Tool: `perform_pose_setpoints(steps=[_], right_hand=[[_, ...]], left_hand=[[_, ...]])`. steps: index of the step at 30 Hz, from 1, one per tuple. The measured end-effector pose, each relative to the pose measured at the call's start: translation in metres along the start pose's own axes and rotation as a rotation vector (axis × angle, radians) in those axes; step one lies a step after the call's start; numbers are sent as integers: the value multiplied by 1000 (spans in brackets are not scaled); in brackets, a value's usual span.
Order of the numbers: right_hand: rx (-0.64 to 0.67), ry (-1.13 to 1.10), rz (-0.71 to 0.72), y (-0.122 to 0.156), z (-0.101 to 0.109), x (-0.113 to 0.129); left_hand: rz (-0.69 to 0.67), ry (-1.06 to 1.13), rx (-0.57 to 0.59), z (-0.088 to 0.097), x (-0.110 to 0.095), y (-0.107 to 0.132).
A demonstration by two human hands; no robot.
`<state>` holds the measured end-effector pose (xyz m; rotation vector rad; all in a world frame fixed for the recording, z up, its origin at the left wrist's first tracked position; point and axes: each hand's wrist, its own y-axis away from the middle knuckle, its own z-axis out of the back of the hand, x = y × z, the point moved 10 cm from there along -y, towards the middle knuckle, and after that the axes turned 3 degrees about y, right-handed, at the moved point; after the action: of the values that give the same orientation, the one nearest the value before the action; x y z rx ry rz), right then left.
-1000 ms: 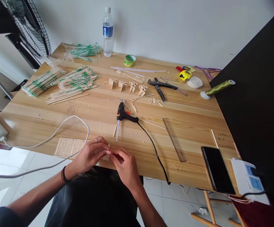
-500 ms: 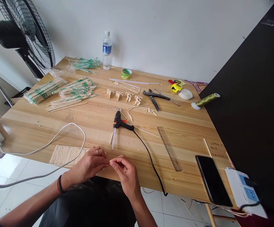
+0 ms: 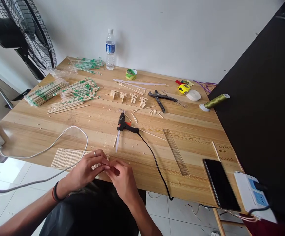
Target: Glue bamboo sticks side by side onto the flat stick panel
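At the table's front edge my left hand and my right hand meet, fingertips pinched together. Whatever lies between the fingertips is too small and hidden to name. Under and beside my left hand is a flat panel of thin wooden sticks laid side by side, its right part partly covered by that hand. Beyond my hands a black glue gun rests on the table with a glue stick in its rear. Several small stick assemblies stand farther back, near short cut stick pieces.
A white cable loops over the panel; the glue gun's black cord runs off the front edge. Bundles of wooden sticks lie at left. Black cutters, a ruler, a phone and a bottle are about.
My right hand has moved left, up against my left hand's fingertips, and the small gap between them has closed. The view has shifted slightly.
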<state>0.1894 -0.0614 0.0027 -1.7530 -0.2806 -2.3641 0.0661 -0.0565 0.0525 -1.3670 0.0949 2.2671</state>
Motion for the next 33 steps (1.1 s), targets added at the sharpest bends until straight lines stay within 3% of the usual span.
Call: perform_pose_setpoints(steps=[5,10,15,20,25,29,33], right_hand=[[-31,-42,-8,-1,14,0],[-28,-96,-3,-1,23,5],[-18,-111,-12,1,22,3],[2,-74,-35,1,13,-1],[31,-58,-16,0,0,7],[-23,-92,-45,0,13,4],[-32,-135,-67,3,25,4]], left_hand=[[25,2,5,2,12,6],[26,-55,61,-8,16,8],[-35,-72,42,-10,5,4],[60,3,-21,-1,4,2],[31,26,-55,6,-2,5],[19,58,-76,8,8,10],[19,49,-1,-4,12,12]])
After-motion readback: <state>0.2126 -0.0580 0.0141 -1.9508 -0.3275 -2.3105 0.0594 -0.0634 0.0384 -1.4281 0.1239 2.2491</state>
